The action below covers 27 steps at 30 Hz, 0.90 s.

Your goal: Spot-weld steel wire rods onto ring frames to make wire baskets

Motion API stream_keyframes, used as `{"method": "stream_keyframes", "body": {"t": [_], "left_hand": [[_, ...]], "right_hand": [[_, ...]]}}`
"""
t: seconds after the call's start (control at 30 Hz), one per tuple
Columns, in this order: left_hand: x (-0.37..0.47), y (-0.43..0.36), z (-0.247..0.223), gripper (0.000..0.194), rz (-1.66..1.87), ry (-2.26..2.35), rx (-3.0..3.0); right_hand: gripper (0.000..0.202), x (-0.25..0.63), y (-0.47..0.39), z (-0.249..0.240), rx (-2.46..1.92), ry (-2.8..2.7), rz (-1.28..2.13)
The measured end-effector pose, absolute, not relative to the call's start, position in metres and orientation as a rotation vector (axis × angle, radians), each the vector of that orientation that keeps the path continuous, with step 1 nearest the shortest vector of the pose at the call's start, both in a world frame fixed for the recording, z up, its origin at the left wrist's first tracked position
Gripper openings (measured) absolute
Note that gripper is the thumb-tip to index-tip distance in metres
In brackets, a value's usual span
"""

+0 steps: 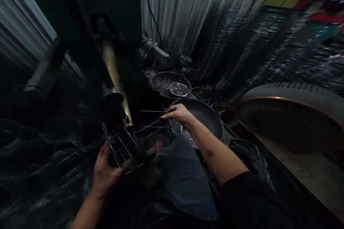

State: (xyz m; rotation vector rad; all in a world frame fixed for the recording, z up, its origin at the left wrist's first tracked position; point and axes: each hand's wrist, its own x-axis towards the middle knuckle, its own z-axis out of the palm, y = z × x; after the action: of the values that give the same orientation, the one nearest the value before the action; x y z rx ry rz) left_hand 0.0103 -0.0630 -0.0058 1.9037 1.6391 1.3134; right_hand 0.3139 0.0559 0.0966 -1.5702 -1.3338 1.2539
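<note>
My left hand [103,171] is closed on the edge of a small wire grid [122,147], holding it tilted at the lower left. The grid is beside the lower end of a brass-coloured bar [125,111] on a dark machine. My right hand [178,113] pinches thin straight metal wires [153,111] that point left toward the grid. How many wires the fingers hold cannot be made out. Below my right hand stands a dark round basin [209,114] with small shiny pieces [189,136] in it. The picture is dim and partly smeared.
Behind the basin is a second basin [168,94] with a round shiny dish [178,89] of small pieces. A dark cylinder-like post [83,35] rises at the left. A large round copper-rimmed object [279,98] stands right, before dark shiny stacks [242,46] and a corrugated wall [174,3].
</note>
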Motion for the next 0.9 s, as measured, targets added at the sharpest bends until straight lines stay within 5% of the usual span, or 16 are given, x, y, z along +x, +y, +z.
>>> {"method": "stream_keyframes", "body": {"t": [0.9], "left_hand": [[0.007, -0.022, -0.016, 0.094, 1.403, 1.551, 1.934]], "right_hand": [[0.033, 0.284, 0.095, 0.078, -1.469, -1.296, 1.481]]}}
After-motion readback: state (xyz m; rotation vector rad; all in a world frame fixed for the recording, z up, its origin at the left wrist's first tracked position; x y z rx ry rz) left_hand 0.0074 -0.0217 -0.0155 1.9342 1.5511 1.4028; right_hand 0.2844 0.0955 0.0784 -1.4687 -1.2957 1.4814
